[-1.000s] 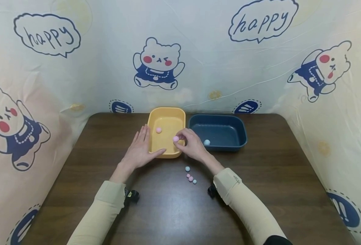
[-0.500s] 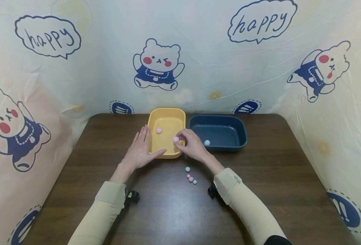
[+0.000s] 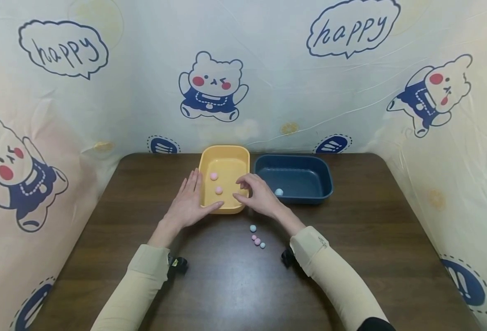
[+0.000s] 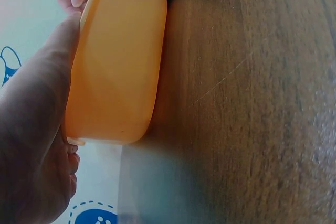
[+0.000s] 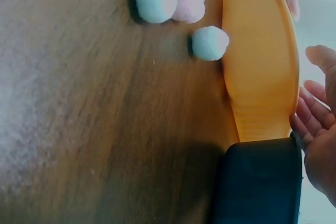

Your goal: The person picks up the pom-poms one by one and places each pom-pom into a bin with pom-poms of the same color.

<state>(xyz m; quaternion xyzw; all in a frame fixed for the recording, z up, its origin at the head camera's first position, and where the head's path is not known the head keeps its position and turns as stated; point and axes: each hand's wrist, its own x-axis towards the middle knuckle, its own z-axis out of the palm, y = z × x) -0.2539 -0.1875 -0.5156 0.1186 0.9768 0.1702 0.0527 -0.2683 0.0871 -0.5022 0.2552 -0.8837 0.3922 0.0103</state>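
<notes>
A yellow bin [image 3: 227,165] stands at the back of the table with two pink pompoms inside, one farther back [image 3: 213,176] and one nearer [image 3: 218,190]. My left hand [image 3: 187,202] rests along the bin's left side and near corner, fingers straight and thumb over the front rim. Over the right rim, my right hand [image 3: 257,195] hovers with thumb and fingertips apart and nothing between them. The right wrist view shows the same gap between thumb and fingers [image 5: 315,111]. Beside the yellow bin is a dark blue bin [image 3: 309,201] holding a light blue pompom [image 3: 279,192].
In front of the bins, a light blue pompom [image 3: 253,228] lies on the brown table [image 3: 210,285]. Close by sit two pink pompoms [image 3: 257,242] and another light blue one [image 3: 263,245]. A printed cloth [image 3: 276,101] hangs behind the table.
My right hand has let go of the pink pompom, which now lies in the yellow bin, left of the fingertips. Thumb and fingers have parted; the left hand has stayed put.
</notes>
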